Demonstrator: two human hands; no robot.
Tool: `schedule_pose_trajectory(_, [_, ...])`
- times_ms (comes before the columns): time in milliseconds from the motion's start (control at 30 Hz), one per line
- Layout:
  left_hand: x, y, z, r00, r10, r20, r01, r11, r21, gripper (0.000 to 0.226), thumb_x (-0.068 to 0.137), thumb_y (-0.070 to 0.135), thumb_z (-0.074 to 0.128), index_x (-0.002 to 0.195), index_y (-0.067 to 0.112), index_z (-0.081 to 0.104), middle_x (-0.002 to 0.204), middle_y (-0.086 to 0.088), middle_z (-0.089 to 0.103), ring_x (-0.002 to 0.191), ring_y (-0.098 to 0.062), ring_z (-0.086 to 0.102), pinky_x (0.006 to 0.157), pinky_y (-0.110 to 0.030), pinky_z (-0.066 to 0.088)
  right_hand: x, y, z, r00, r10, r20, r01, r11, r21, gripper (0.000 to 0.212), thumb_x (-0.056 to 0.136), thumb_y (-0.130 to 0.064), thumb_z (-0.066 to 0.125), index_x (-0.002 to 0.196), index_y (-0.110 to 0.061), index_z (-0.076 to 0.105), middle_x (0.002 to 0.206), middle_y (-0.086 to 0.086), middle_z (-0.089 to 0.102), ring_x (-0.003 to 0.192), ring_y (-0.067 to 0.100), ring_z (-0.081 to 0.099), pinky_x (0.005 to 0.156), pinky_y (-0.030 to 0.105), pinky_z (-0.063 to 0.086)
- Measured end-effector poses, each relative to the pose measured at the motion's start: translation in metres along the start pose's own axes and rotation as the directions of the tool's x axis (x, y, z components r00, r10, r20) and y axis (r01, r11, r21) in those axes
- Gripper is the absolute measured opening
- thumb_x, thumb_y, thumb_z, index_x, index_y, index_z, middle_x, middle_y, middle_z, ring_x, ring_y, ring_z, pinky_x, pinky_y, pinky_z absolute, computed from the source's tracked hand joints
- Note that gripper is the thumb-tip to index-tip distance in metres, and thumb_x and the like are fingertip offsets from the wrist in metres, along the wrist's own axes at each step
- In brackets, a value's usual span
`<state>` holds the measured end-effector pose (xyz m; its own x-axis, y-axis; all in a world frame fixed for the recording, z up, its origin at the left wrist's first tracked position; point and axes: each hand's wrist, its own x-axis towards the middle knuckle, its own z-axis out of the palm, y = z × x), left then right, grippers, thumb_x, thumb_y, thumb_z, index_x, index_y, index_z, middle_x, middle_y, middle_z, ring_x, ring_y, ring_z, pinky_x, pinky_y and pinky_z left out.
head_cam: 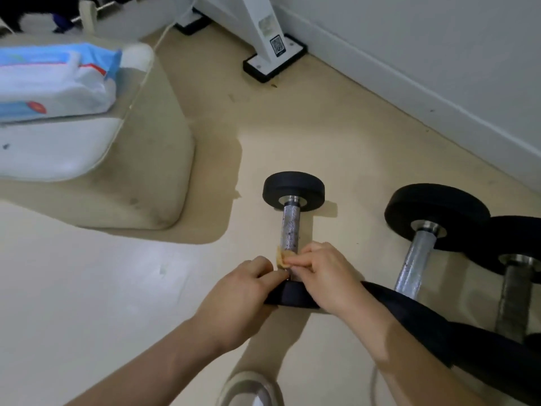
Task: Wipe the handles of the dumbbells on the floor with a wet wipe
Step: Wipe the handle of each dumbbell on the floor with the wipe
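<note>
A small dumbbell (290, 227) lies on the floor with its knurled, speckled metal handle pointing away from me. My right hand (325, 271) pinches a small, soiled wet wipe (283, 257) against the near end of that handle. My left hand (248, 284) rests closed on the dumbbell's near black weight (288, 297), steadying it. Two larger dumbbells lie to the right, the nearer one (415, 265) beside my right forearm and the other (512, 276) at the frame edge.
A pack of wet wipes (55, 80) sits on a white cushion (52, 150) over a beige mat at left. A white machine's foot (273, 60) stands by the wall (424, 54) at the back. A shoe (251, 388) shows at the bottom.
</note>
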<state>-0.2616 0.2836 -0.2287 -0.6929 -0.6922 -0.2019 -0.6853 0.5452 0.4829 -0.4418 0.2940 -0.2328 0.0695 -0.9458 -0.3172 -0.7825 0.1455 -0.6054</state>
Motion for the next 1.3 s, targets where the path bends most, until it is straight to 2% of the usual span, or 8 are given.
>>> schedule_pose_trajectory(267, [0.013, -0.004, -0.005, 0.995, 0.092, 0.033, -0.094, 0.992, 0.084, 0.058, 0.066, 0.041, 0.070, 0.120, 0.042, 0.048, 0.103, 0.014, 0.055, 0.086, -0.016, 0.058, 0.061, -0.034, 0.053, 0.076, -0.002, -0.005, 0.894, 0.068, -0.443, -0.048, 0.997, 0.055, 0.017, 0.087, -0.010, 0.061, 0.096, -0.014, 0.075, 0.088, 0.005, 0.061, 0.076, 0.022, 0.059, 0.069, 0.026, 0.046])
schedule_pose_trajectory(400, [0.025, -0.001, -0.013, 0.985, 0.082, 0.154, -0.080, 0.997, -0.019, 0.056, 0.071, 0.048, 0.068, 0.124, 0.045, 0.049, 0.110, 0.016, 0.052, 0.097, -0.009, 0.051, 0.076, -0.028, 0.048, 0.047, -0.003, -0.009, 0.938, 0.143, -0.316, -0.111, 0.987, 0.119, 0.017, 0.086, -0.009, 0.063, 0.095, -0.018, 0.076, 0.084, -0.009, 0.054, 0.079, 0.012, 0.056, 0.073, 0.015, 0.041])
schedule_pose_trajectory(533, [0.040, -0.009, -0.021, 0.986, -0.152, 0.063, 0.162, 0.814, -0.558, 0.021, 0.079, 0.043, 0.071, 0.100, 0.041, 0.067, 0.097, 0.014, 0.063, 0.083, -0.003, 0.061, 0.080, -0.027, 0.051, 0.007, -0.005, -0.015, 0.985, 0.171, -0.024, -0.169, 0.983, 0.075, 0.016, 0.087, -0.017, 0.064, 0.093, -0.025, 0.076, 0.081, -0.016, 0.050, 0.079, 0.005, 0.054, 0.062, -0.002, 0.034])
schedule_pose_trajectory(733, [0.084, -0.009, -0.001, 0.894, -0.445, 0.053, 0.305, 0.518, -0.799, 0.003, 0.084, 0.010, 0.070, 0.087, 0.012, 0.070, 0.081, -0.016, 0.068, 0.068, -0.020, 0.062, 0.070, -0.035, 0.056, 0.028, 0.001, -0.007, 0.922, 0.259, -0.286, -0.183, 0.947, 0.265, 0.022, 0.082, -0.009, 0.068, 0.097, -0.026, 0.070, 0.092, -0.005, 0.056, 0.071, 0.005, 0.055, 0.066, 0.010, 0.045])
schedule_pose_trajectory(833, [0.080, -0.009, -0.003, 0.848, -0.528, 0.039, 0.333, 0.474, -0.815, 0.009, 0.077, 0.002, 0.072, 0.073, 0.009, 0.070, 0.070, -0.008, 0.067, 0.064, -0.014, 0.060, 0.070, -0.034, 0.055, 0.010, -0.003, -0.005, 0.942, 0.247, -0.225, -0.199, 0.955, 0.219, 0.037, 0.083, -0.012, 0.065, 0.111, -0.033, 0.058, 0.099, -0.010, 0.054, 0.083, 0.009, 0.059, 0.075, 0.025, 0.054])
schedule_pose_trajectory(933, [0.066, -0.008, -0.001, 0.816, -0.558, 0.151, 0.430, 0.411, -0.804, 0.011, 0.074, 0.003, 0.069, 0.067, 0.010, 0.064, 0.068, -0.005, 0.064, 0.065, -0.015, 0.058, 0.064, -0.031, 0.048, 0.010, -0.003, -0.010, 0.931, 0.297, -0.215, -0.248, 0.942, 0.228, 0.022, 0.084, -0.009, 0.062, 0.092, -0.029, 0.060, 0.086, -0.012, 0.062, 0.078, 0.008, 0.061, 0.072, 0.030, 0.056])
schedule_pose_trajectory(1100, [0.067, -0.018, 0.000, 0.829, -0.542, 0.141, 0.395, 0.387, -0.833, 0.016, 0.080, 0.022, 0.072, 0.079, 0.008, 0.066, 0.076, -0.009, 0.068, 0.069, -0.014, 0.060, 0.065, -0.029, 0.047, 0.031, -0.006, -0.028, 0.942, 0.303, -0.141, -0.249, 0.918, 0.309, 0.025, 0.084, -0.008, 0.058, 0.077, -0.027, 0.073, 0.089, -0.010, 0.068, 0.077, 0.003, 0.060, 0.064, 0.015, 0.048])
schedule_pose_trajectory(1300, [0.069, -0.010, 0.012, 0.883, -0.445, 0.152, 0.371, 0.460, -0.806, 0.019, 0.071, -0.002, 0.076, 0.069, 0.012, 0.063, 0.063, -0.008, 0.061, 0.058, -0.018, 0.053, 0.062, -0.030, 0.045, 0.013, -0.010, -0.015, 0.942, 0.316, -0.113, -0.275, 0.920, 0.278, 0.016, 0.075, -0.015, 0.074, 0.072, -0.027, 0.063, 0.072, -0.011, 0.064, 0.067, 0.007, 0.060, 0.058, 0.019, 0.048])
